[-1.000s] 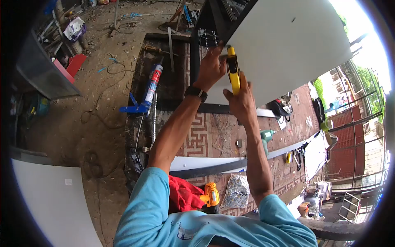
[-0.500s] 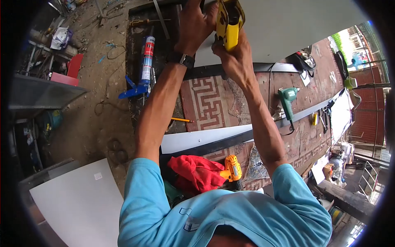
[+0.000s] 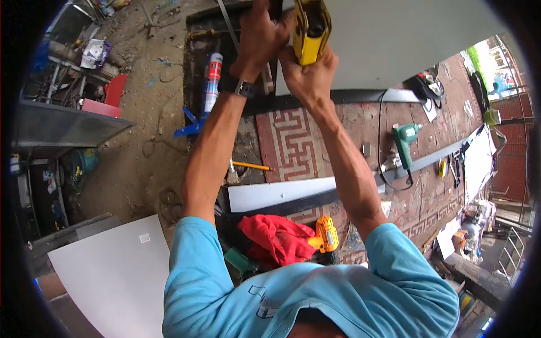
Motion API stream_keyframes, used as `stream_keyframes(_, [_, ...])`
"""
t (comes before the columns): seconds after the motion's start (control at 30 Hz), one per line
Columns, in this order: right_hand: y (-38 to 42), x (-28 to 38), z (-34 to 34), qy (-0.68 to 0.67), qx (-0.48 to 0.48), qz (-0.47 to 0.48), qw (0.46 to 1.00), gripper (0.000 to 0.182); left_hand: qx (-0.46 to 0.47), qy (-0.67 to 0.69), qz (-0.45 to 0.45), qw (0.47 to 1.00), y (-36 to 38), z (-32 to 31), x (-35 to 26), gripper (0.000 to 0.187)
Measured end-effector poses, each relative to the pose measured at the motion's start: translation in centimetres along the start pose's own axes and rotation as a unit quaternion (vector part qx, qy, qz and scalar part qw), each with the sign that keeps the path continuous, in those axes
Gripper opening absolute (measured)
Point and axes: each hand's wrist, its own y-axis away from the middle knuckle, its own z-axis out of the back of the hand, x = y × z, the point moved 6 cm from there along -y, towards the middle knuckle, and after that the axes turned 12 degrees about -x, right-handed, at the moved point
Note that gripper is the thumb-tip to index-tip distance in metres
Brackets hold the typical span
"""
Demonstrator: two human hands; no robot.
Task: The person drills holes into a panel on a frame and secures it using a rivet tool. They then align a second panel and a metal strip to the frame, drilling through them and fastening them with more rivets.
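Red cloth: a crumpled bright red cloth (image 3: 273,236) lies at the lower centre of the frame, just in front of your shirt, touching an orange power drill (image 3: 326,234) on its right.
White strip: a long, flat white strip (image 3: 270,195) crosses the centre of the frame above the cloth, with a yellow pencil (image 3: 252,165) just beyond it.
Green heat gun: a green plastic heat gun (image 3: 403,145) with a black cord lies right of centre on the red-brown patterned tabletop (image 3: 346,127).
Blue caulking gun: a blue caulking gun (image 3: 191,126) holding a red-and-white tube (image 3: 213,81) lies left of your left wrist.
Right hand: your right hand (image 3: 310,76), upper centre, has its grip clamped on the yellow-and-black hand tool (image 3: 308,54).
Left hand: your left hand (image 3: 259,42) is just beside that tool, fingers bent; you cannot tell whether its grip is closed on anything.
Grey panel: a large, smooth grey panel (image 3: 394,45) fills the upper right, behind the tool.
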Motion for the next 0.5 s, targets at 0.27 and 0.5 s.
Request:
stream_keyframes(0.27, [1.2, 2.5, 1.6, 0.167, 0.006, 0.079, 0.983, 0.052, -0.029, -0.021, -0.039, 0.999, -0.3, 0.4, -2.2, 0.037])
stream_keyframes(0.5, [0.7, 6.3, 4.7, 0.143, 0.176, -0.142, 0.964, 0.073, -0.034, 0.013, -0.049, 0.998, -0.2, 0.5, -2.3, 0.036])
